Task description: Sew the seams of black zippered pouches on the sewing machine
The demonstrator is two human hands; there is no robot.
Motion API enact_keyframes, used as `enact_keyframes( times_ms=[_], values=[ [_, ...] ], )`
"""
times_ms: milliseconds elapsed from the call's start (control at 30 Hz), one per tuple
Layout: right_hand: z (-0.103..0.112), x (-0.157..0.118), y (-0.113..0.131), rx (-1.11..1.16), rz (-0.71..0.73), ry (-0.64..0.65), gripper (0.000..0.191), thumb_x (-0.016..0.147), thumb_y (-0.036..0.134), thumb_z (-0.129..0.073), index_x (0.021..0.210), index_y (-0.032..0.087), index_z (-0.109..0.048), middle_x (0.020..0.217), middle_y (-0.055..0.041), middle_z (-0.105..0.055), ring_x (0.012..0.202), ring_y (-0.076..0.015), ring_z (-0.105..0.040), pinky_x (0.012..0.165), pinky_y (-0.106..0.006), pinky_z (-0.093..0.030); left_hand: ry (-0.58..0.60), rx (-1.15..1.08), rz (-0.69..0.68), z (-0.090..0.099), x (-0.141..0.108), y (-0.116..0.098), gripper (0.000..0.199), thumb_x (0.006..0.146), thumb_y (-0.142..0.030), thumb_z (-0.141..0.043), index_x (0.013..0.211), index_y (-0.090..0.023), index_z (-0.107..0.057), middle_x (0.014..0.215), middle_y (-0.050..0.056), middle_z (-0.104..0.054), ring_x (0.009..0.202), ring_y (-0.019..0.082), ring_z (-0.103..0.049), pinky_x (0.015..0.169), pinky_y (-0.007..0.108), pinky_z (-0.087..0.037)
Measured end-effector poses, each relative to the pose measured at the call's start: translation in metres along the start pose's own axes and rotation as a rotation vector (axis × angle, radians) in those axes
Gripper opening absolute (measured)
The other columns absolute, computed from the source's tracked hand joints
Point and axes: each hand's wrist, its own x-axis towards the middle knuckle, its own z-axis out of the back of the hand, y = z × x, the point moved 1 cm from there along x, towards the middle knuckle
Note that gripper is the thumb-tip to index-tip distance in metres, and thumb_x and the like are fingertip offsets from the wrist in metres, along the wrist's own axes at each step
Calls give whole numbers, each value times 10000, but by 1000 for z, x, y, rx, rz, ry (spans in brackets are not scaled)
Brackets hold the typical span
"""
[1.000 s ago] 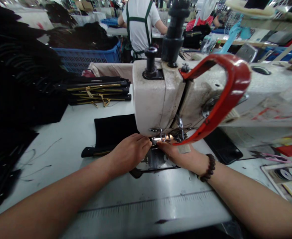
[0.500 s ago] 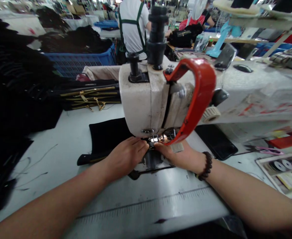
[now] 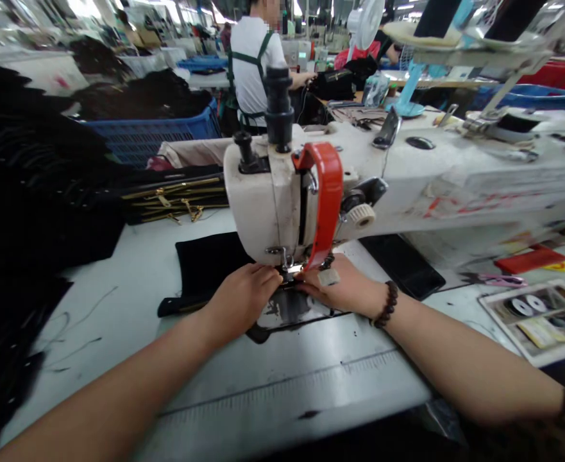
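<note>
- A sewing machine stands over the desk, its presser foot lowered close to the work between a person's two hands.
- The black fabric lies flat at the left of the sewing machine, its near edge running in beneath the head.
- The left hand rests on that edge, fingertips just left of the sewing machine's foot; the right hand reaches in just right of it. The hands are near each other but apart; whether either pinches the cloth cannot be told.
- Good handling here likely means light, even guidance from both sides, the edge held straight and flat, without tugging against the sewing machine's feed.
- Fingertips sit near the sewing machine's foot, so a little more clearance seems the safer choice.
- Stacked zippered pieces sit behind and left of the sewing machine's head; loose cloth should lie free of them.
</note>
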Motion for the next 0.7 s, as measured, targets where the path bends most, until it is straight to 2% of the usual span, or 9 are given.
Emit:
enact_keyframes(
  times_ms=[67,133,200,233,300,367,433,567,700],
  values=[
    [22,-17,8,175,13,82,475,750,601,-290,982,293,-567,1006,54,-563,892,9,-490,719,-116,-237,148,-139,25,34,-2,-3,191,768,-145,-439,835,-189,-613,844,-37,-610,763,90,-574,680,213,-493],
    [42,-36,19,366,113,-2,531,649,700,-368,1013,357,-547,979,89,-564,872,47,-487,739,-81,-283,200,-344,179,81,-6,-4,230,812,-222,-391,884,-228,-609,882,-49,-610,788,41,-575,701,135,-473],
    [55,-50,33,530,182,-81,612,607,702,-423,1134,393,-467,1159,98,-480,1051,43,-464,900,-56,-335,272,-551,488,126,-12,-2,240,785,-388,-447,853,-227,-611,810,-52,-618,697,15,-571,598,71,-430],
    [59,-55,40,599,136,-71,604,635,675,-424,1169,394,-435,1198,100,-452,1099,43,-446,946,-53,-330,292,-668,650,144,-15,-1,301,757,-462,-467,866,-219,-606,788,-44,-623,671,24,-575,577,71,-430],
    [63,-60,55,804,44,17,519,717,606,-369,1158,348,-462,1147,82,-489,1021,69,-479,888,-26,-359,332,-846,928,165,-24,2,430,693,-545,-511,935,-196,-581,795,-13,-629,672,71,-591,584,113,-462],
    [63,-61,72,997,37,108,483,744,560,-359,1095,270,-520,1046,52,-535,902,85,-495,802,-1,-375,322,-913,1078,169,-32,3,528,666,-558,-536,1032,-177,-537,822,19,-625,664,100,-591,566,151,-471],
    [62,-62,86,1106,23,102,454,740,515,-403,1022,189,-546,945,27,-550,799,93,-473,724,13,-370,286,-951,1137,163,-41,3,573,668,-539,-543,1093,-156,-501,818,39,-612,635,99,-578,536,152,-456],
    [58,-67,105,1203,-14,89,445,741,439,-441,1105,186,-482,895,14,-544,804,74,-491,703,5,-377,214,-979,1162,155,-53,-5,519,691,-473,-545,1069,-120,-503,823,43,-597,607,60,-548,509,114,-424],
    [55,-74,116,1289,-7,112,464,728,435,-466,1101,160,-473,909,-2,-539,764,78,-490,676,9,-387,184,-972,1152,165,-59,-16,439,712,-420,-530,1017,-105,-509,749,13,-568,494,10,-462,451,99,-381]
  ],
)
